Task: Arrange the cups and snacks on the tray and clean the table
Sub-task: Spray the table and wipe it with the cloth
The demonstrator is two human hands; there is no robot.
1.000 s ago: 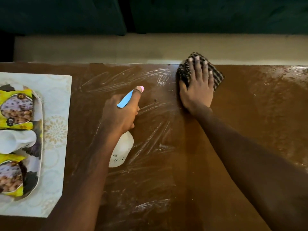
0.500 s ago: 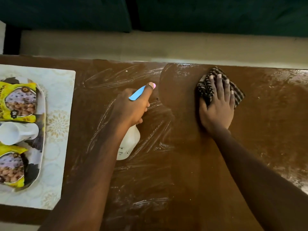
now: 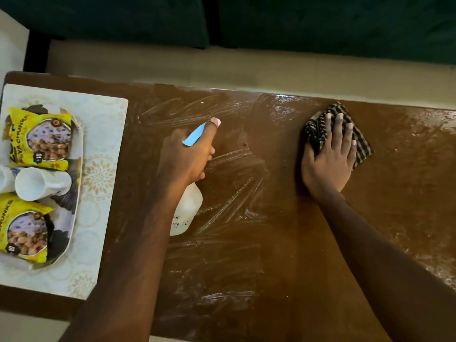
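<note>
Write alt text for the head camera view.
A right hand presses a checked cloth on a wet brown table while the left hand grips a white spray bottle with a blue trigger. At the left, a tray on a pale placemat holds two yellow snack packets and white cups.

left cup (image 3: 5,178) cropped, bottle label (image 3: 178,222) unreadable

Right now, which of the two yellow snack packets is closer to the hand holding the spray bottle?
The far packet, beyond the white cup, roughly level with the left hand. The near packet lies on the cup's other side, toward you.
</note>
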